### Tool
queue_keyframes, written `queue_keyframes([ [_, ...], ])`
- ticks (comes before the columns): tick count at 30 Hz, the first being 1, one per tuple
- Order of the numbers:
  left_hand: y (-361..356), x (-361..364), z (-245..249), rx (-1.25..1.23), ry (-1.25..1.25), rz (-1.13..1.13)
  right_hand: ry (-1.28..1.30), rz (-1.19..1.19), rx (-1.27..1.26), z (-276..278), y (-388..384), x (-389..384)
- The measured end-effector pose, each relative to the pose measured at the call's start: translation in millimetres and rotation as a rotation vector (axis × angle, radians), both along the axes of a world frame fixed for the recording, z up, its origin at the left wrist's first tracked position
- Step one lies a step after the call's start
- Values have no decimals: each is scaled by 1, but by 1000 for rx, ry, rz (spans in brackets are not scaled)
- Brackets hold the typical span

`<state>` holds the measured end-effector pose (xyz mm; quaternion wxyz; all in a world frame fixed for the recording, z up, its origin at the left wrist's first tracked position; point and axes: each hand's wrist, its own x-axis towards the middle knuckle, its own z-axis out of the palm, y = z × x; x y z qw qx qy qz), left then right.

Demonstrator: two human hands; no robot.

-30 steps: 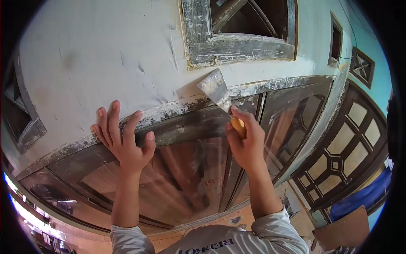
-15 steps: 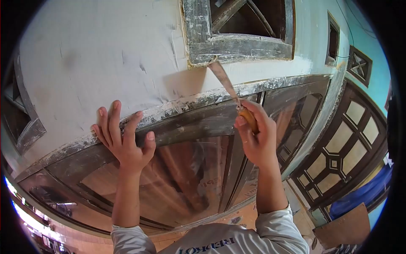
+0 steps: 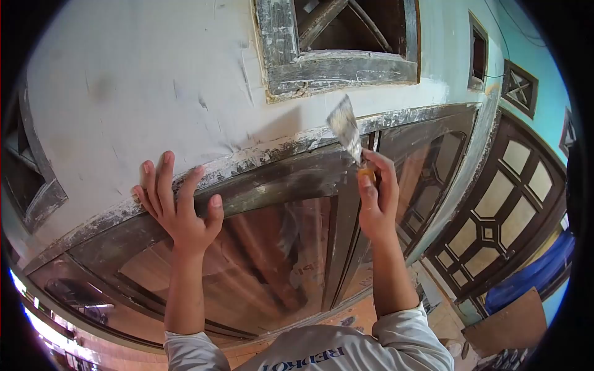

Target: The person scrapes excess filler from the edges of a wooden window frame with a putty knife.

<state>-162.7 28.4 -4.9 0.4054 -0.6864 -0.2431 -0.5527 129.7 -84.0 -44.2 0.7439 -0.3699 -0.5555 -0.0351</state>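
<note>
My right hand [image 3: 380, 201] is closed around the orange-brown handle of a putty knife [image 3: 344, 128]. Its flat blade, smeared whitish, points up and to the left in front of the window frame's top edge. Fingers spread, my left hand [image 3: 184, 204] leans on the dark wooden frame [image 3: 272, 162], whose top edge is scuffed with white patches. Above it stretches the pale wall [image 3: 154, 80], marked with scrapes and small streaks. A dark wooden vent frame [image 3: 343, 73], spotted with white, sits in the wall above the putty knife.
Below my hands are large glass panes [image 3: 247, 260] with reflections. To the right stands a dark door [image 3: 495, 213] with pale panels, beside a blue cloth [image 3: 535, 272] and a brown board [image 3: 510, 324]. Smaller vents [image 3: 520, 88] open in the walls at the upper right.
My right hand has drawn the putty knife away from the lower edge of the vent frame, slightly down and right, turning the blade's flat face into view. My left hand stays nearly in place.
</note>
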Motion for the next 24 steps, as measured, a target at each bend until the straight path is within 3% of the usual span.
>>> queue_keyframes([
  [1,0,-1,0,3,0,-6,-53,-101,18,-7,0,2],
  [3,0,-2,0,-7,4,-14,26,-12,43,-31,7,11],
  [5,0,-4,0,-8,5,-8,178,-127,16,-45,11,23],
  [9,-1,-4,1,-20,-1,15,446,-52,43,-57,6,48],
  [13,-3,1,2,-3,-11,44,416,-26,49,-60,2,67],
  [19,-8,6,0,-48,-12,38,301,-244,25,-27,13,110],
  [21,-11,10,-1,-56,-17,53,123,-377,130,-35,32,127],
  [24,-14,20,-3,-82,-4,13,158,-376,1,-34,28,124],
])
